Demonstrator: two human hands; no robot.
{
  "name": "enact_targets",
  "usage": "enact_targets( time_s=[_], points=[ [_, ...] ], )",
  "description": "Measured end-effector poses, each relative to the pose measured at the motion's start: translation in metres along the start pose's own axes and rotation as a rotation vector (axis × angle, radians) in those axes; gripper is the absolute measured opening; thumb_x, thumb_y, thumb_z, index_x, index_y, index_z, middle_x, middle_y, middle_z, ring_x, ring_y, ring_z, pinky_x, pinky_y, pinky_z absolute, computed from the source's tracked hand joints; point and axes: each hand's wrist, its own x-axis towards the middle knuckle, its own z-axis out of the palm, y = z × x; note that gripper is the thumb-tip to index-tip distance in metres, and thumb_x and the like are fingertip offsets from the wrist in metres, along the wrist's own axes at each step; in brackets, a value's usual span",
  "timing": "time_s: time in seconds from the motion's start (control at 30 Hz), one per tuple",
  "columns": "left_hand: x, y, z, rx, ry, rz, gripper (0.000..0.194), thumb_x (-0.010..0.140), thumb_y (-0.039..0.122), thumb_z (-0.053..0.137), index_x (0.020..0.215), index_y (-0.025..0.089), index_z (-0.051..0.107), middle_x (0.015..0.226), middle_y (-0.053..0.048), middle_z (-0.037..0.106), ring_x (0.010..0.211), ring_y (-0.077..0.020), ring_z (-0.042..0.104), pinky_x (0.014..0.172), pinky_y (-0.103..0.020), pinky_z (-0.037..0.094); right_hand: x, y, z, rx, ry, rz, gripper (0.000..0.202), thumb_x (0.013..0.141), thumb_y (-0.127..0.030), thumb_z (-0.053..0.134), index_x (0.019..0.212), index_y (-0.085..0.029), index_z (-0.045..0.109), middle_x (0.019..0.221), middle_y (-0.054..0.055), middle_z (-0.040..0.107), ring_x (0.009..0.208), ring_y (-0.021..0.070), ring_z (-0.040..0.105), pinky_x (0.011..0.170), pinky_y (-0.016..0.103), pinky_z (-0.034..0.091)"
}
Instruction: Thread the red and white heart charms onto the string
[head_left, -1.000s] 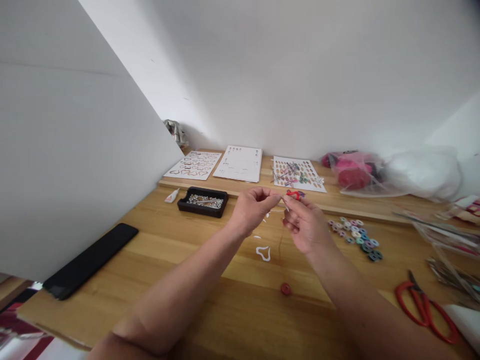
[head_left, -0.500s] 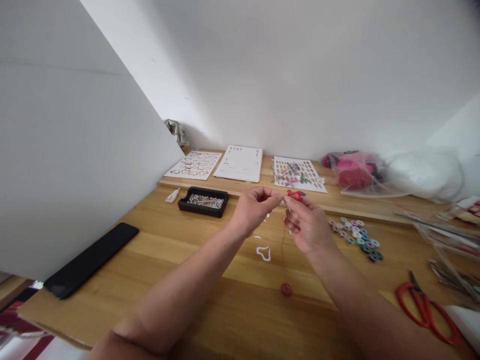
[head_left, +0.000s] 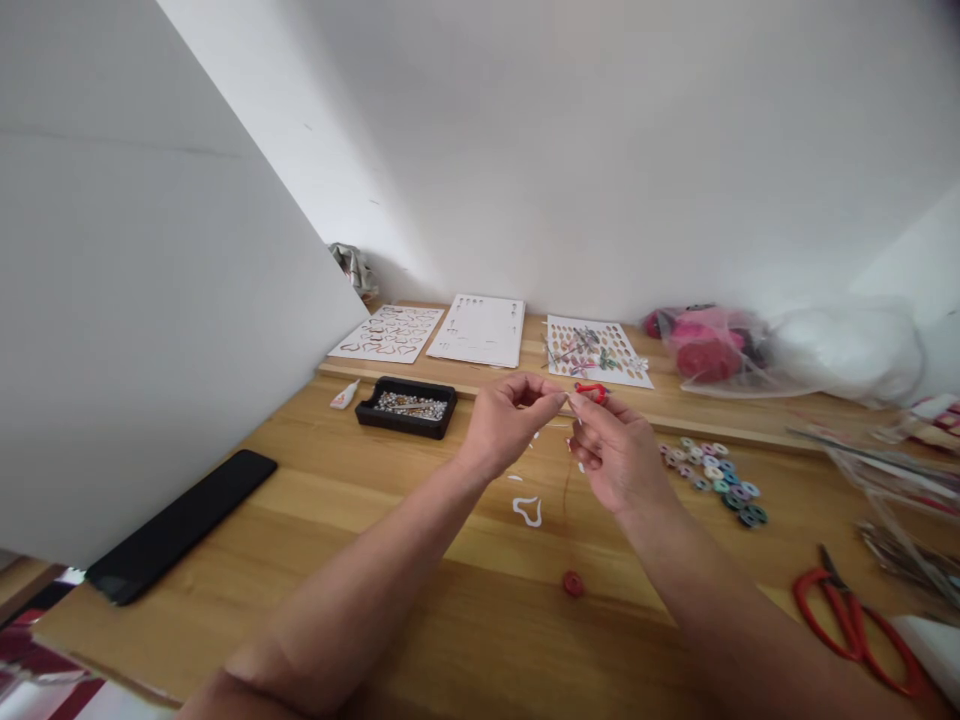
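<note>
My left hand (head_left: 514, 425) and my right hand (head_left: 615, 445) meet above the middle of the table, thumbs and forefingers pinched almost tip to tip. A small bright red piece (head_left: 591, 392) with a bit of purple at its end shows at my right fingers, which hold it. What my left fingertips pinch is too fine to make out. From beneath my right hand a thin reddish thread (head_left: 568, 510) hangs down towards a red thread bobbin (head_left: 573, 584) lying on the wood. White cut-out shapes, one a curved outline (head_left: 528, 512), lie below my hands.
A black tray (head_left: 406, 407) of beads and a small glue bottle (head_left: 344, 395) stand left of my hands. Farther left lies a black phone-like slab (head_left: 184, 525). Several coloured bobbins (head_left: 712, 470) and red-handled scissors (head_left: 851, 620) lie right. Patterned sheets (head_left: 388, 334) rest on the back ledge.
Hardly anything differs. Both hands keep their pinch in the same place, and the red piece at my right fingers appears slightly turned. The view has tipped a little.
</note>
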Motion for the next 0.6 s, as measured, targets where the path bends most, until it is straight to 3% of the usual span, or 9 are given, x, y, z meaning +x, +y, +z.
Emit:
enact_targets(
  time_s=[0.17, 0.3, 0.47, 0.6],
  points=[
    [-0.003, 0.008, -0.002, 0.075, -0.047, 0.154, 0.014, 0.081, 0.031, 0.074, 0.083, 0.017, 0.069, 0.083, -0.004, 0.072, 0.072, -0.0113, 0.062, 0.071, -0.027, 0.05, -0.001, -0.004, -0.005, -0.06, -0.076, -0.196, 0.022, 0.066, -0.029, 0.086, 0.069, -0.019, 0.067, 0.05, -0.008, 0.045, 0.041, 0.0031, 0.027, 0.039, 0.021, 0.025],
    [-0.009, 0.022, -0.004, 0.297, -0.023, 0.399, 0.007, 0.085, 0.027, 0.071, 0.084, 0.021, 0.071, 0.086, -0.004, 0.073, 0.076, -0.0133, 0.064, 0.073, -0.029, 0.052, -0.002, -0.007, -0.009, -0.132, -0.135, -0.346, 0.014, 0.073, -0.028, 0.083, 0.076, -0.021, 0.071, 0.05, -0.007, 0.045, 0.044, 0.0059, 0.034, 0.043, 0.022, 0.03],
    [-0.012, 0.03, -0.008, 0.565, 0.003, 0.823, 0.004, 0.088, 0.02, 0.068, 0.086, 0.023, 0.069, 0.084, -0.002, 0.073, 0.082, -0.0145, 0.066, 0.08, -0.032, 0.052, -0.004, -0.011, -0.008, -0.039, -0.213, -0.251, 0.018, 0.07, -0.031, 0.086, 0.08, -0.023, 0.073, 0.049, -0.008, 0.043, 0.042, 0.0052, 0.033, 0.042, 0.022, 0.029],
    [-0.013, 0.031, -0.016, 0.812, 0.025, 1.166, 0.016, 0.085, 0.018, 0.071, 0.1, 0.025, 0.069, 0.093, -0.002, 0.075, 0.09, -0.0168, 0.066, 0.084, -0.033, 0.051, -0.006, -0.014, -0.006, 0.067, -0.242, -0.15, 0.026, 0.063, -0.029, 0.09, 0.073, -0.024, 0.067, 0.05, -0.009, 0.044, 0.042, 0.0047, 0.029, 0.041, 0.02, 0.025]
  ],
)
